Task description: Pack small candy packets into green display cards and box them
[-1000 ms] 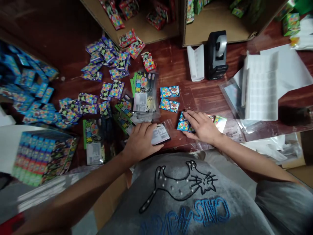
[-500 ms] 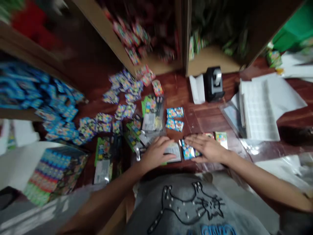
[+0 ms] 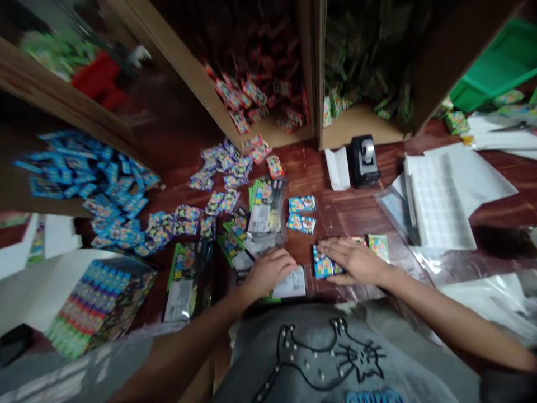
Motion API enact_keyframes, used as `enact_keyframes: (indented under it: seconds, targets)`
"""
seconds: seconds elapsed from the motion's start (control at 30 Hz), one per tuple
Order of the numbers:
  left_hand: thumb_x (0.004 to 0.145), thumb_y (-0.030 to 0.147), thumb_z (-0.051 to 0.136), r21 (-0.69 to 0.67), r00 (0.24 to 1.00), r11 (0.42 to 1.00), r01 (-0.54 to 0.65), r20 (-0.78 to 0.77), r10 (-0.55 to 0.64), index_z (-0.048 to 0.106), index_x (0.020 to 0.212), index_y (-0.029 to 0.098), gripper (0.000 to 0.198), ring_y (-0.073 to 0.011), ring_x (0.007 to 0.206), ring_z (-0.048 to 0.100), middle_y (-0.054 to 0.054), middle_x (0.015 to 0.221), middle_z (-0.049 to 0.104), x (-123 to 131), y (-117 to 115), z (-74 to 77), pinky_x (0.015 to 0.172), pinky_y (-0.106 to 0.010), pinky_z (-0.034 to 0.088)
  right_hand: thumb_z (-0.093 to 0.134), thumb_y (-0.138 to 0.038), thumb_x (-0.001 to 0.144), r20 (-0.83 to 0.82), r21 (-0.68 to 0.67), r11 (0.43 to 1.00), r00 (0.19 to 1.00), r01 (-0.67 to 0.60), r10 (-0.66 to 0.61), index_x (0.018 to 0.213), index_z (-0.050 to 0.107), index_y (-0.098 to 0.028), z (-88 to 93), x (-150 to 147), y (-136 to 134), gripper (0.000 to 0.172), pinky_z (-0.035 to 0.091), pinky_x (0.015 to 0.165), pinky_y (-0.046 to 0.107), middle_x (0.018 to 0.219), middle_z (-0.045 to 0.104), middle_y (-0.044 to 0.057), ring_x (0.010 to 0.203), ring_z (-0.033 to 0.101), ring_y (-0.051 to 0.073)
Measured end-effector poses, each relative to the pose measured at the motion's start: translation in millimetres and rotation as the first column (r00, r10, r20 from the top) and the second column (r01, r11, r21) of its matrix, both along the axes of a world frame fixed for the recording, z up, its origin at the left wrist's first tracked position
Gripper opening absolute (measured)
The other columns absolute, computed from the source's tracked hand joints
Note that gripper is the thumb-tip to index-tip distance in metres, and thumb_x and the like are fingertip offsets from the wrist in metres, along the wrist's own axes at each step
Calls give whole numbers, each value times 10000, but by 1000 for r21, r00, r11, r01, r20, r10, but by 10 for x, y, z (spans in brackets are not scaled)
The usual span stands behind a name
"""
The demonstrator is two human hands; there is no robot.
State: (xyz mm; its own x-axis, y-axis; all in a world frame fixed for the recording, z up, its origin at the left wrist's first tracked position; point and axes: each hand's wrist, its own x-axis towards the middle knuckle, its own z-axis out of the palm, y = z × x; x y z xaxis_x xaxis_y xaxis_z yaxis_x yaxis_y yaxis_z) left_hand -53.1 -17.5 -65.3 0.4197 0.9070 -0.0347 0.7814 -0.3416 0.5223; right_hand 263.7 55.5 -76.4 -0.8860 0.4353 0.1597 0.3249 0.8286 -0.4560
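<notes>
My left hand (image 3: 268, 271) lies fingers-down on a clear plastic bag with a white barcode label (image 3: 290, 282) at the table's near edge. My right hand (image 3: 354, 260) rests flat, fingers stretched out, over a few small colourful packets (image 3: 322, 263); a green packet (image 3: 378, 246) peeks out past its far side. Two blue packets (image 3: 301, 213) lie just beyond the hands. A stack of filled bags (image 3: 265, 212) sits left of them.
Loose purple and blue packets (image 3: 201, 196) spread across the left of the wooden table (image 3: 348, 207). A black tape dispenser (image 3: 364, 161), white label sheets (image 3: 440, 198) and clear bags (image 3: 461, 263) lie on the right. Cardboard boxes (image 3: 268, 95) of packets stand behind. A stacked pack (image 3: 98, 305) sits lower left.
The head camera tilted up, so the boxes behind show more. Both hands stay pressed on the bag and the packets, sliding slightly closer together.
</notes>
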Motion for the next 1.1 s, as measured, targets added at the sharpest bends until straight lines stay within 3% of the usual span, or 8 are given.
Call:
enact_keyframes:
  seconds: [0.17,0.27,0.33,0.5,0.63,0.77,0.97,1.1]
  targets:
    - [1064,431,569,26,977,977,-213,1,213,758,1163,222,298,-232,1110,716,-82,1160,771,131,-5,67,1022,-377,546,626,-571,1024,-48,15,993,992,116,-115,1600,485,-102,9,28,14,757,536,1151,531,1600,567,209,1420,607,342]
    - [848,641,796,20,975,981,-192,-113,193,475,1583,189,921,-373,1439,548,-178,1580,563,169,-146,255,1204,-528,444,638,-605,1007,-49,12,980,979,196,-196,1582,494,-82,16,15,15,791,539,1140,559,1582,580,223,1406,611,367]
    - [709,665,895,-25,968,989,-144,-213,135,349,1654,180,1194,-435,1471,499,-206,1634,495,156,-274,346,1218,-585,416,652,-623,991,-46,-6,975,974,221,-221,1579,500,-94,21,-11,14,805,528,1151,577,1565,597,219,1406,609,375]
    - [820,536,851,-35,964,987,-160,-223,148,405,1603,161,977,-374,1364,596,-179,1464,642,103,-406,324,1203,-519,456,640,-634,993,-36,-14,986,985,167,-167,1537,545,-61,43,-62,-28,796,521,1167,560,1541,616,229,1390,618,373]
    - [773,497,891,-54,967,988,-147,-218,132,395,1605,155,1028,-389,1399,566,-188,1516,602,38,-312,276,1222,-527,442,625,-669,988,-15,-41,998,999,40,-40,1532,557,-77,69,-12,-76,807,538,1145,556,1529,630,223,1397,618,360]
    - [722,537,922,-111,968,992,-53,-252,23,341,1634,119,1159,-428,1417,531,-226,1547,558,-56,-239,277,1217,-572,436,620,-679,983,-17,-47,993,994,110,-111,1533,556,-73,81,1,-90,820,538,1138,566,1531,625,230,1379,627,368]
    - [799,486,867,-17,979,1000,-14,-205,10,320,1644,173,1054,-398,1374,561,-194,1490,590,-76,-253,281,1205,-551,451,653,-678,958,-2,-28,978,979,206,-206,1521,575,-59,100,-86,-167,840,528,1143,586,1491,652,248,1345,642,392]
    - [819,462,854,6,983,1000,-14,-184,15,339,1630,174,1003,-386,1358,575,-187,1474,606,-45,-261,262,1199,-535,458,632,-657,985,-2,-6,994,994,109,-109,1501,583,-37,99,-102,-235,808,478,1203,603,1504,643,246,1370,637,384]
